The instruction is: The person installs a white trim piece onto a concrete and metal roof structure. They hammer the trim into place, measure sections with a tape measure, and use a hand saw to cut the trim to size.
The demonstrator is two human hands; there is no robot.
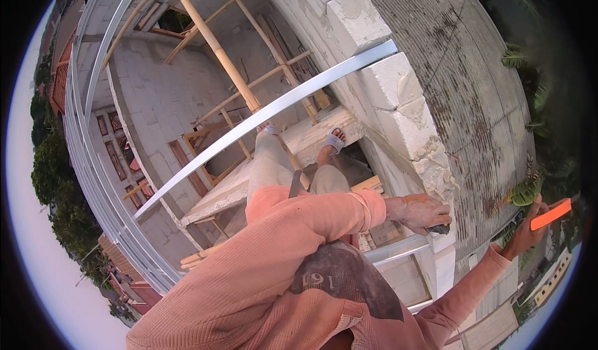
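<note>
Evidently, an orange strip (552, 213) is being grasped by the right hand (528, 227) at the far right of the frame, apparently being kept clear of the block wall (398, 85). Right of centre, a small dark object (440, 229) is being gripped by the left hand (416, 213) near the wall's top; whether the wall is also being used for balance cannot be told. Across the centre, a metal beam (280, 105) is being held up by that wall at its upper-right end, probably being steadied by the notch between blocks.
</note>
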